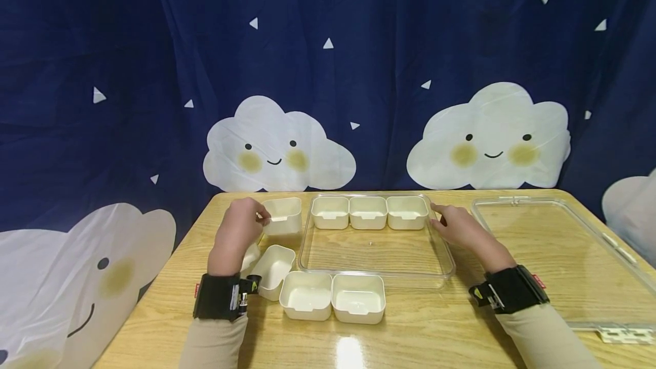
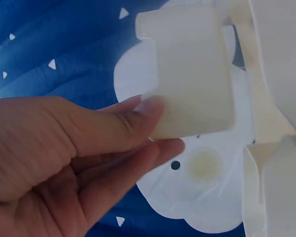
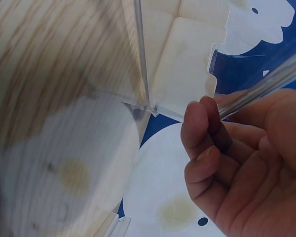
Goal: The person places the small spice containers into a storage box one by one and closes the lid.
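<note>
Cream plastic open-top bin [image 1: 283, 218], left of centre in the head view, is pinched in the left grip [image 1: 238, 222], off that hand's right side, between it and the clear rectangular plastic tray [image 1: 371, 254], right grip [image 1: 457, 224] pinching tray's right rim.

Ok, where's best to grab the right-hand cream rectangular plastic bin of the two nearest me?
I'd pinch that cream plastic bin by its right wall's rim, from above and the right: it stands upright, open-topped, with that side free, while its left wall sits close against its cream plastic neighbour.
</note>
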